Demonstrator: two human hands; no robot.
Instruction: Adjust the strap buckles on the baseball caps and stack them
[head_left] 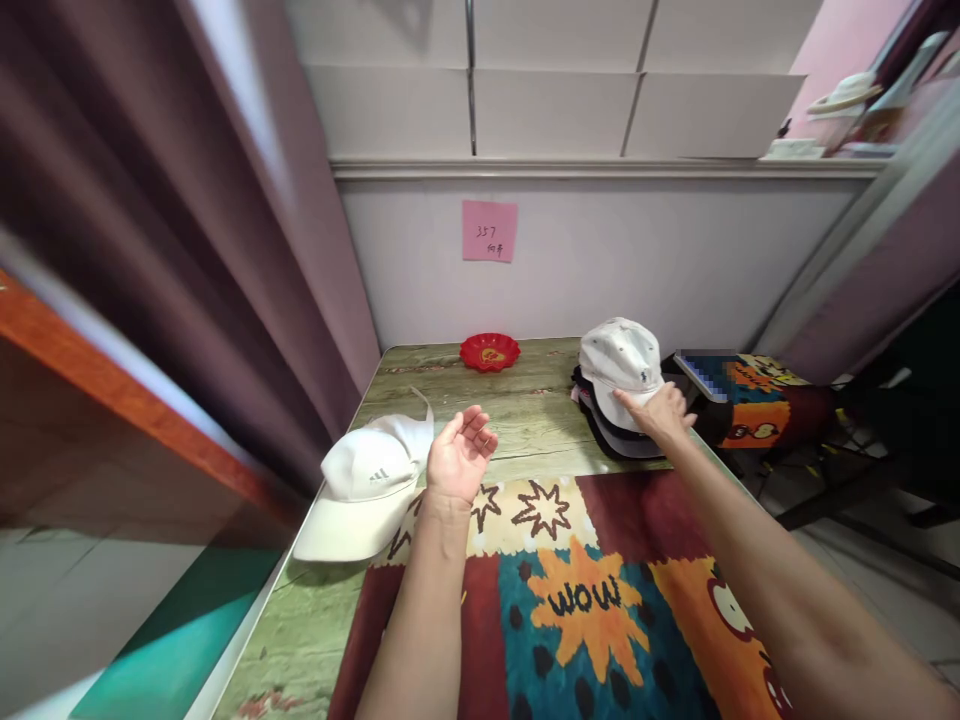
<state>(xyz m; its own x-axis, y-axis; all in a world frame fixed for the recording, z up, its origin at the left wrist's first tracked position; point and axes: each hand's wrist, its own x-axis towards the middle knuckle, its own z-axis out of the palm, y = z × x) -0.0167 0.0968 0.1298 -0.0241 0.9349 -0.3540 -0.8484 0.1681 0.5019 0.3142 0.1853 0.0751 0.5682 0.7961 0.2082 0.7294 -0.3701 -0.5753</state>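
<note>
A white baseball cap [619, 355] with a small dark emblem tops a stack of caps at the table's right edge. Darker caps [622, 440] lie under it, partly hidden. My right hand [661, 412] reaches to this stack, its thumb against the white cap's brim and its other fingers spread apart to the right. Over the table's middle, my left hand [459, 460] is palm up, fingers loosely bent and holding nothing. Just left of it sits a second white cap [367, 480] with a grey three-bar logo, brim toward me and its strap sticking up behind.
A red scalloped dish [490, 352] stands at the back of the wood-pattern table [517, 400]. Across the front lies a colourful cloth [600, 610] marked "WOW". A pink note [489, 231] hangs on the wall. Curtains [225, 200] border the left, and another patterned cloth [757, 415] lies beyond the right edge.
</note>
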